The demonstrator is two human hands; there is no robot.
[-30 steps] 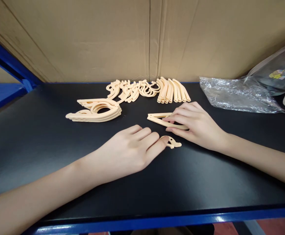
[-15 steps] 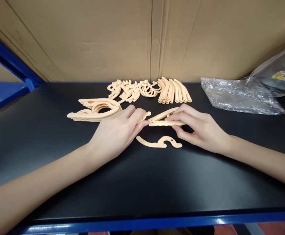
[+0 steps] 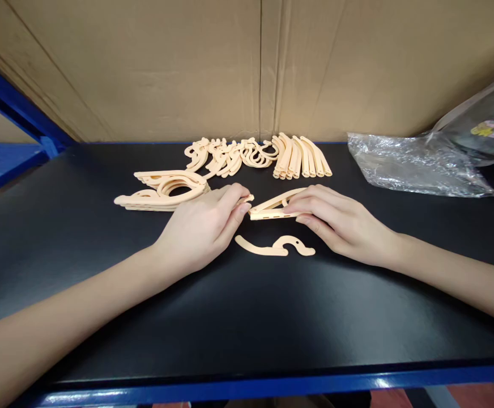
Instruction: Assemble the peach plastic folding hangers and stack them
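My left hand (image 3: 204, 226) and my right hand (image 3: 340, 224) meet over the middle of a black tabletop (image 3: 247, 317). The right hand's fingers are pinched on a folded cream plastic hanger arm piece (image 3: 272, 207). My left hand's fingers are closed on a small cream piece (image 3: 247, 199) whose tip shows just left of that arm piece. A cream hook-shaped part (image 3: 275, 247) lies flat on the table just in front of both hands, touched by neither.
A stack of assembled cream hangers (image 3: 164, 190) lies left of my hands. Behind are a heap of hook parts (image 3: 230, 156) and a row of arm pieces (image 3: 300, 158). A crumpled clear plastic bag (image 3: 412, 164) sits at the right, against a cardboard wall (image 3: 247, 62).
My left hand left the hook part on the table and moved up to a small piece beside the arm piece. The right hand tilted the arm piece and slid it slightly left.
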